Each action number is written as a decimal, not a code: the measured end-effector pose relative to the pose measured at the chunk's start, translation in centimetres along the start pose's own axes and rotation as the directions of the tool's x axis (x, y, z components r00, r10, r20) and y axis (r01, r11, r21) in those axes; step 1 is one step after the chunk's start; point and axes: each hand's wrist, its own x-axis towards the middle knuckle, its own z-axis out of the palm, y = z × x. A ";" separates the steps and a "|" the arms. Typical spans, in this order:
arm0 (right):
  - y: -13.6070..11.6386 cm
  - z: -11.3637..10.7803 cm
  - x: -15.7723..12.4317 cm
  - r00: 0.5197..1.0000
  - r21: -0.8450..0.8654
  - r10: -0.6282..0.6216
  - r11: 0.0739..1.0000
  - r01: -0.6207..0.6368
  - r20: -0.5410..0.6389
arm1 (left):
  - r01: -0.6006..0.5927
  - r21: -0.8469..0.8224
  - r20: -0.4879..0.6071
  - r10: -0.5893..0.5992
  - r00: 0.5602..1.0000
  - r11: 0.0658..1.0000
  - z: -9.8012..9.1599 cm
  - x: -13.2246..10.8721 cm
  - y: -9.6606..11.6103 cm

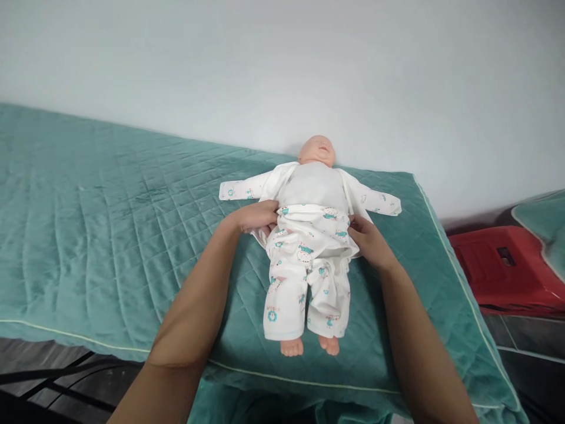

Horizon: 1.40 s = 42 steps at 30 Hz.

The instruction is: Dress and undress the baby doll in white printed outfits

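A baby doll point(318, 152) lies on its back, head towards the wall and bare feet towards me. Its white jacket point(379, 202) hangs open at the chest, sleeves spread to both sides. White printed trousers point(304, 253) cover the legs and reach up to the belly. At the waistband's left side, my left hand point(260, 216) is closed with its fingers on the cloth. My right hand point(368, 238) pinches the waistband at the opposite side. Some fingertips of both hands are hidden by the fabric.
A green quilted cover point(110, 235) lies over the bed, its piped edge along the front and right. The pale wall point(198, 70) stands directly behind. Right of the bed is a red plastic object point(498, 268). Black metal bars point(53, 377) show at the lower left.
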 end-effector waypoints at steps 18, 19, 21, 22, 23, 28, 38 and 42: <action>-2.0 -0.5 3.0 0.999 -0.673 -0.022 0.739 0.000 -0.024 | -0.105 0.133 -0.086 0.117 0.989 0.985 0.1 -1.6 0.9; -1.9 -0.5 2.8 0.999 -0.661 -0.034 0.750 0.011 -0.022 | -0.106 0.144 -0.099 0.121 0.988 0.984 0.1 -1.6 0.9; -1.8 -0.6 2.4 0.999 -0.634 -0.049 0.773 0.027 -0.018 | -0.119 0.159 -0.113 0.138 0.984 0.980 0.2 -1.6 0.9; -1.8 -0.6 2.2 0.999 -0.620 -0.051 0.784 0.031 -0.014 | -0.128 0.166 -0.112 0.148 0.983 0.978 0.2 -1.6 0.9; -1.8 -0.5 2.1 0.999 -0.606 -0.051 0.795 0.032 -0.014 | -0.142 0.175 -0.110 0.163 0.980 0.974 0.3 -1.6 0.8; -2.1 -0.3 1.6 0.998 -0.421 -0.061 0.906 0.049 -0.015 | -0.199 0.228 -0.169 0.240 0.956 0.953 0.6 -1.5 0.6; -2.5 0.5 0.9 0.998 0.025 -0.062 0.998 0.062 0.003 | -0.294 -0.194 -0.092 0.281 0.955 0.936 1.5 -0.4 -0.3; -2.1 0.5 1.1 0.998 0.154 -0.057 0.987 0.053 0.019 | -0.273 -0.267 -0.094 0.257 0.962 0.924 1.8 0.1 -0.6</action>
